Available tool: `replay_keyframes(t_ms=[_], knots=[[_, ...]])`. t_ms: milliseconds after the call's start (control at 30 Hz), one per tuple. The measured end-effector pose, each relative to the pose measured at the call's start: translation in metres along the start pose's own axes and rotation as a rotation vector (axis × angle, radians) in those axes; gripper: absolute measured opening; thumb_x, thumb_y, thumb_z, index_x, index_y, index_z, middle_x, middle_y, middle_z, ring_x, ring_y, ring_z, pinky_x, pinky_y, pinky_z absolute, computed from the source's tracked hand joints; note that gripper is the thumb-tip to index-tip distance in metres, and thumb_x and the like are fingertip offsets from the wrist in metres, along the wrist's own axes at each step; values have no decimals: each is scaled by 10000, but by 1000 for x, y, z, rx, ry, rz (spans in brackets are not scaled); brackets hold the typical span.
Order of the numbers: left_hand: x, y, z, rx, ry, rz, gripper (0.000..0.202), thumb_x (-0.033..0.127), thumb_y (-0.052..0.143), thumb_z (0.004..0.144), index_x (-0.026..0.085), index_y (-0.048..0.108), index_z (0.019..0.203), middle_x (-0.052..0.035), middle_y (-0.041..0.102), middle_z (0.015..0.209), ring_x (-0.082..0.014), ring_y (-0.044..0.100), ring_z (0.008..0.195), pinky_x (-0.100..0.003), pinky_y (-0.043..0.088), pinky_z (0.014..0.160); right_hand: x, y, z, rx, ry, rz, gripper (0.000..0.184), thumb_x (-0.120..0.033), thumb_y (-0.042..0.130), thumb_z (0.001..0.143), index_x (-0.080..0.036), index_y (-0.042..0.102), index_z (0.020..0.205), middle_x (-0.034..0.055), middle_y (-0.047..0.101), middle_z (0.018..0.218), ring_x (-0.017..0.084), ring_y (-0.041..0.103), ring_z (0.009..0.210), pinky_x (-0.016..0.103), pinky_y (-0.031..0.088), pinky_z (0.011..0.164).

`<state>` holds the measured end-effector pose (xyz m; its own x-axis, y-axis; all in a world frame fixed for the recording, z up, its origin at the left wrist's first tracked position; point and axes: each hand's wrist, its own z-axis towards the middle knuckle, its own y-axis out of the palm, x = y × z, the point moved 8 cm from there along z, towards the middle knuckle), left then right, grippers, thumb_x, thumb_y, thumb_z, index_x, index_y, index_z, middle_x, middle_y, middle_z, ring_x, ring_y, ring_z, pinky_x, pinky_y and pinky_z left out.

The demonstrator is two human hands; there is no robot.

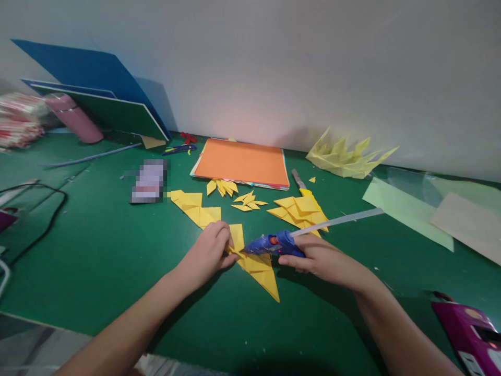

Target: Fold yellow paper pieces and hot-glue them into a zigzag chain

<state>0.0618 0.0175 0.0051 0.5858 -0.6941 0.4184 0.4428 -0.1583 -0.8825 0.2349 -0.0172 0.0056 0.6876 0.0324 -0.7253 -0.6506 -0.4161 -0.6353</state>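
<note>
A long strip of folded yellow paper (258,266) lies slantwise on the green table. My left hand (211,245) pinches its middle section between thumb and fingers. My right hand (313,258) grips a blue hot glue gun (287,243), its nozzle pointing left at the paper right beside my left fingertips. From the back of the gun sticks a long translucent glue stick (340,220). Behind the gun lies a pile of folded yellow paper pieces (297,211). Small yellow paper leaf shapes (249,201) sit beyond the strip, with another cluster of yellow leaves (222,186) beside them.
A stack of coloured paper with orange on top (242,162) lies near the wall. A pale yellow paper crown shape (348,156), a utility knife (298,178), a phone (148,181), a pink bottle (76,119), pale green paper (407,211) and a magenta power strip (465,334) surround the work.
</note>
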Motion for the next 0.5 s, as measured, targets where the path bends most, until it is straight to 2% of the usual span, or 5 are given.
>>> replay_keyframes(t_ms=[167,400,500], knots=[[1,0,0,17,10,-9,199,166,652,741,191,459,785,-42,506,898,-204,517,846,-340,474,742,-9,-3,-3,15,-23,-135,286,-470,556,828,-215,577,701,-5,613,702,167,542,650,259,423,602],[3,-1,0,16,22,-11,193,159,637,753,183,451,801,-47,493,892,-201,502,822,-337,465,724,-10,-6,-8,69,-28,-162,292,-484,581,813,-229,569,671,-8,618,715,173,552,650,269,431,602],[2,-1,0,14,20,-9,201,164,638,758,183,442,803,-50,490,896,-205,497,828,-340,464,724,-14,-4,-12,69,-53,-168,259,-477,578,826,-251,606,703,-13,629,714,184,577,659,277,447,628]])
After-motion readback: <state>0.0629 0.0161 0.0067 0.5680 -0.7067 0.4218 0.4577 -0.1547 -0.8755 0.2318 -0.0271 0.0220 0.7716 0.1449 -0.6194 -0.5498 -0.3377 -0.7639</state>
